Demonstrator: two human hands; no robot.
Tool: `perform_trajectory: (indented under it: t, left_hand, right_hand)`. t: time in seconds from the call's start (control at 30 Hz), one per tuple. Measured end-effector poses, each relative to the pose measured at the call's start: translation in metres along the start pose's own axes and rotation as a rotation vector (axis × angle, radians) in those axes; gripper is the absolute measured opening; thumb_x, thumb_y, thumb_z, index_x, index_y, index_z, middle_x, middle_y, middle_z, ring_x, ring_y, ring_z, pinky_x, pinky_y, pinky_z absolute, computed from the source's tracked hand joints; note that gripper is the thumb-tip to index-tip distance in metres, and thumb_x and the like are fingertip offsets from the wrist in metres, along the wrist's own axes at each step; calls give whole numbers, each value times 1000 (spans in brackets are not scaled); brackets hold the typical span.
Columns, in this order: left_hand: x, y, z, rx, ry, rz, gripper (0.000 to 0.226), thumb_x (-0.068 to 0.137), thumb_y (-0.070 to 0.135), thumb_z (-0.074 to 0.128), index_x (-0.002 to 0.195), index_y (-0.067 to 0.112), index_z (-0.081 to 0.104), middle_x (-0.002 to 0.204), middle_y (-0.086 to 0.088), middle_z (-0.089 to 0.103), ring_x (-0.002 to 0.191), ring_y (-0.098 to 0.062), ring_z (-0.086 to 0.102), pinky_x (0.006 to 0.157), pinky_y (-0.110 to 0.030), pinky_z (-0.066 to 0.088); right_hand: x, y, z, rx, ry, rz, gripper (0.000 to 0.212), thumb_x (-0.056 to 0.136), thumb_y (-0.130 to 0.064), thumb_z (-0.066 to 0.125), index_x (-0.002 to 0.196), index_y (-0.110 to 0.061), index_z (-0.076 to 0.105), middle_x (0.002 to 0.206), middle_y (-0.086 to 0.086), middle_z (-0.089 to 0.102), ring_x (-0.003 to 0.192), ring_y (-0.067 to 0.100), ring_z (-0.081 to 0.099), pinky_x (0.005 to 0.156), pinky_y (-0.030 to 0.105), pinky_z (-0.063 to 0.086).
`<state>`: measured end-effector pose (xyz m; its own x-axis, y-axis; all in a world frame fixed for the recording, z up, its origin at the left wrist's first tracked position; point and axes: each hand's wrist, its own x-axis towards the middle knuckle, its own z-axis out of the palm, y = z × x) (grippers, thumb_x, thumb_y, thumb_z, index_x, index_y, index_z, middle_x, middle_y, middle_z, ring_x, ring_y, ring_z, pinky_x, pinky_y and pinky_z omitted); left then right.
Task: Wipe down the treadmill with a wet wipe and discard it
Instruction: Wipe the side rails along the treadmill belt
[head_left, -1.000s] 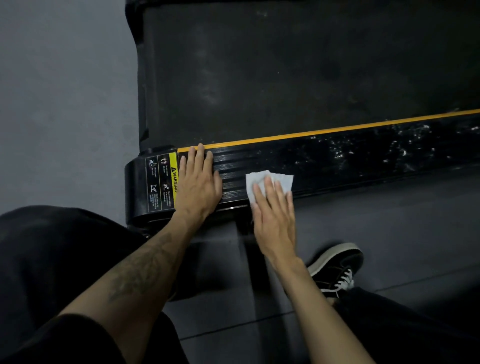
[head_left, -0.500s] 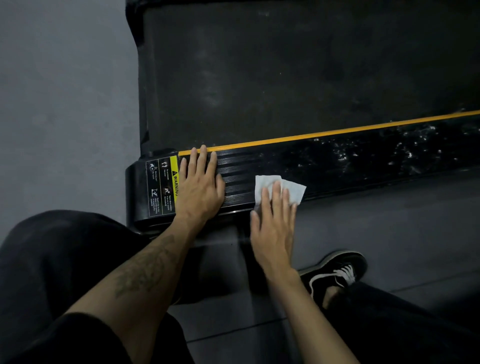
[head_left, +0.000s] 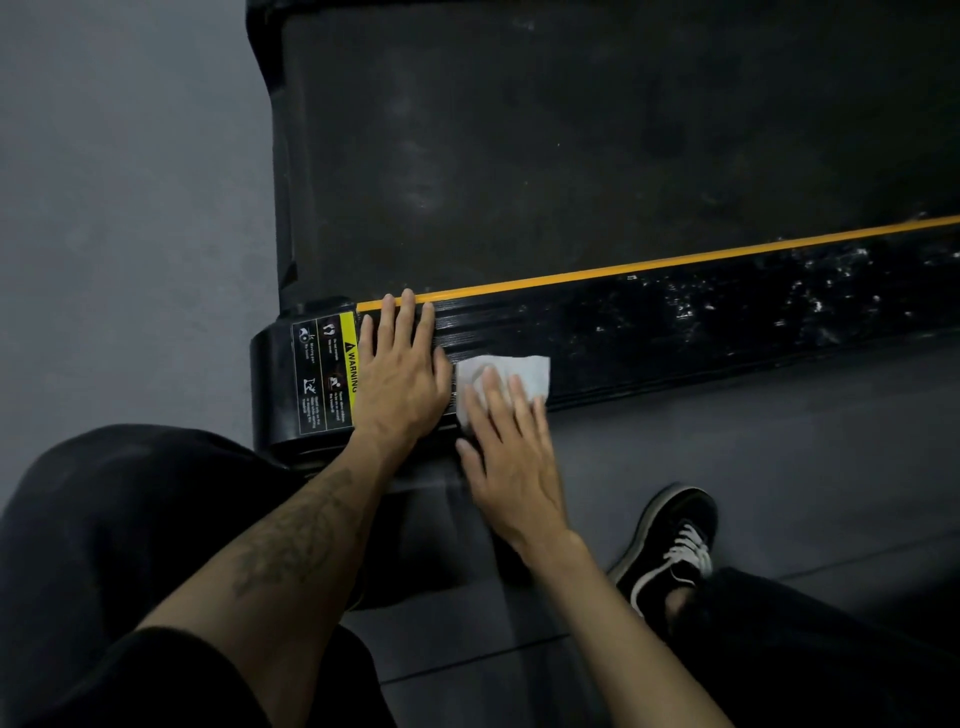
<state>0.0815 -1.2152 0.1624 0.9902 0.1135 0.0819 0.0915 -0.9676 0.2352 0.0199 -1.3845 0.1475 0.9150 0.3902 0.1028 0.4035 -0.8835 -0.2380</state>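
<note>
The black treadmill (head_left: 571, 156) lies across the upper view, with a glossy ribbed side rail (head_left: 701, 322) edged by a yellow stripe. A white wet wipe (head_left: 530, 371) lies on the rail near its end. My right hand (head_left: 506, 457) presses the wipe flat with straight fingers, covering its lower left part. My left hand (head_left: 397, 379) rests flat on the rail just left of the wipe, beside the yellow warning label (head_left: 327, 374), its thumb almost meeting the wipe's edge.
Wet streaks and droplets glisten on the rail to the right (head_left: 810, 296). Grey floor (head_left: 119, 208) lies left of the treadmill, darker floor mat (head_left: 753, 441) in front. My black sneaker (head_left: 675, 545) and black-trousered knees fill the lower view.
My right hand has slid the wipe leftward along the rail, from a gap away to right beside my left hand. The left hand has stayed in place.
</note>
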Motion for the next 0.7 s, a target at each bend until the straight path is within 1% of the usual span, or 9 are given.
perform_trajectory:
  t: [0.03, 0.1, 0.2, 0.27, 0.37, 0.47, 0.57, 0.63, 0.7]
  left_hand:
    - [0, 0, 0, -1, 1, 1, 66, 101, 40, 25, 158, 11, 37, 169, -13, 24, 158, -31, 14, 128, -52, 12]
    - [0, 0, 0, -2, 4, 2, 65, 101, 40, 26, 158, 11, 37, 169, -13, 25, 158, -31, 15, 128, -53, 13]
    - [0, 0, 1, 10, 5, 4, 64, 101, 40, 27, 158, 12, 37, 169, -13, 24, 158, -31, 14, 128, -54, 13]
    - [0, 0, 1, 9, 0, 2, 65, 101, 40, 26, 159, 12, 36, 169, -13, 23, 159, -31, 13, 128, -54, 13]
    - [1, 0, 1, 13, -5, 3, 66, 101, 41, 24, 159, 13, 34, 170, -13, 22, 159, -31, 12, 128, -54, 12]
    - [1, 1, 0, 14, -6, 1, 66, 101, 41, 24, 160, 13, 34, 170, -13, 21, 159, -30, 11, 128, -54, 11]
    - [1, 1, 0, 5, -3, -1, 65, 101, 41, 25, 159, 13, 35, 170, -12, 22, 159, -30, 12, 128, -54, 11]
    - [1, 1, 1, 4, 2, -4, 65, 101, 41, 26, 159, 13, 35, 170, -12, 22, 159, -30, 12, 128, -54, 11]
    - [1, 2, 1, 6, 2, -2, 66, 101, 41, 26, 160, 13, 35, 170, -12, 22, 159, -30, 12, 128, -54, 11]
  right_hand:
    - [0, 8, -2, -18, -19, -78, 60, 104, -40, 37, 161, -19, 33, 170, 6, 21, 158, 28, 15, 125, 55, 19]
    - [-1, 30, -7, -52, -2, -66, 56, 105, -37, 34, 160, -24, 34, 170, 2, 22, 158, 26, 17, 124, 55, 20]
    - [1, 43, -15, 6, 41, 202, 56, 107, -36, 27, 161, -22, 31, 171, 3, 17, 159, 24, 10, 127, 54, 13]
    - [6, 27, -15, 37, 68, 293, 59, 107, -38, 26, 161, -17, 31, 171, 7, 17, 159, 28, 9, 127, 54, 12]
    - [6, 6, -5, 27, 39, 87, 60, 105, -38, 34, 159, -13, 36, 169, 10, 25, 157, 32, 18, 126, 53, 18]
    - [4, 31, -8, -27, 38, -79, 53, 105, -33, 37, 156, -20, 42, 167, 6, 31, 154, 28, 27, 123, 52, 25]
    - [6, 46, -18, 33, 86, 160, 51, 109, -33, 31, 157, -21, 41, 168, 7, 27, 157, 27, 21, 125, 50, 23]
    - [12, 25, -17, 62, 108, 313, 53, 109, -36, 29, 157, -18, 41, 168, 9, 26, 157, 29, 20, 125, 52, 22]
    - [14, 6, -11, 42, 79, 204, 55, 109, -40, 30, 157, -18, 41, 167, 11, 29, 155, 32, 23, 126, 51, 21]
